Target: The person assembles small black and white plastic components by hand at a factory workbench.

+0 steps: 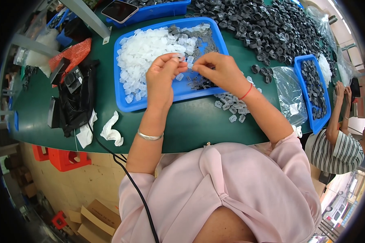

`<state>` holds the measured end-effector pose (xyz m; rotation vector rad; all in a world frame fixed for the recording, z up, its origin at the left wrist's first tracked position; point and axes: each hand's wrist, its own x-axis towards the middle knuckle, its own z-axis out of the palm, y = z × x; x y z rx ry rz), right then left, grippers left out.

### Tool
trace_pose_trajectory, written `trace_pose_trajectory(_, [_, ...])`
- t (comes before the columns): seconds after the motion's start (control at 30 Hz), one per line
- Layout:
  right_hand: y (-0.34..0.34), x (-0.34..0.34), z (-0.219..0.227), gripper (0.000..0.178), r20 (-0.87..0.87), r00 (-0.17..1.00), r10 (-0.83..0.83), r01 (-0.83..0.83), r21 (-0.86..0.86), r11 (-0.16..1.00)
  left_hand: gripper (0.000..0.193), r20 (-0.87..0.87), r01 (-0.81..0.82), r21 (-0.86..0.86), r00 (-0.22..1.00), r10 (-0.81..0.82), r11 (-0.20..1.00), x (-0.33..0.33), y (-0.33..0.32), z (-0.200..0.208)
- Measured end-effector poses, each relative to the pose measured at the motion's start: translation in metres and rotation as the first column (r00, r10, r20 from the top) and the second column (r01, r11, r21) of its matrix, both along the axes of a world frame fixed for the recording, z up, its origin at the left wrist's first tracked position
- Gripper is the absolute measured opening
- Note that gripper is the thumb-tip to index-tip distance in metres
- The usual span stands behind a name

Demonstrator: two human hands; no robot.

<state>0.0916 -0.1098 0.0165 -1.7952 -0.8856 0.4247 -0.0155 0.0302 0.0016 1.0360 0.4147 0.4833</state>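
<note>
Above a blue tray (127,107) I hold both hands close together, fingertips nearly meeting. My left hand (162,75) is closed in a pinch on a small clear plastic piece (177,58). The fingers of my right hand (220,72) are pinched together; whatever they hold is too small or hidden to name. A heap of translucent white plastic pieces (142,50) fills the tray's left side. Small dark grey parts (207,40) lie along its right side, partly behind my right hand. Beside the tray, under my right wrist, is a loose pile of flat pale pieces (233,106).
A big mound of black ring-shaped parts (263,28) covers the far right. Nearer are a clear plastic bag (288,93) and a smaller blue tray (315,126) of dark parts. Left lie a black bag (78,107), crumpled tissue (111,129) and a cable (138,190). A co-worker (336,148) sits at right.
</note>
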Motion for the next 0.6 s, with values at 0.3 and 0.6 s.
trace_pose_trajectory(0.3, [0.017,0.011,-0.029,0.006,0.662,0.639,0.391,-0.329,-0.224,0.917,0.017,-0.021,-0.046,-0.093,0.999,0.044,0.995,0.000,0.004,0.003])
trace_pose_trajectory(0.6, [0.010,0.015,-0.014,0.010,0.444,0.838,0.315,-0.235,-0.228,0.945,0.017,-0.034,-0.013,-0.118,0.999,0.009,0.993,0.001,-0.001,0.000])
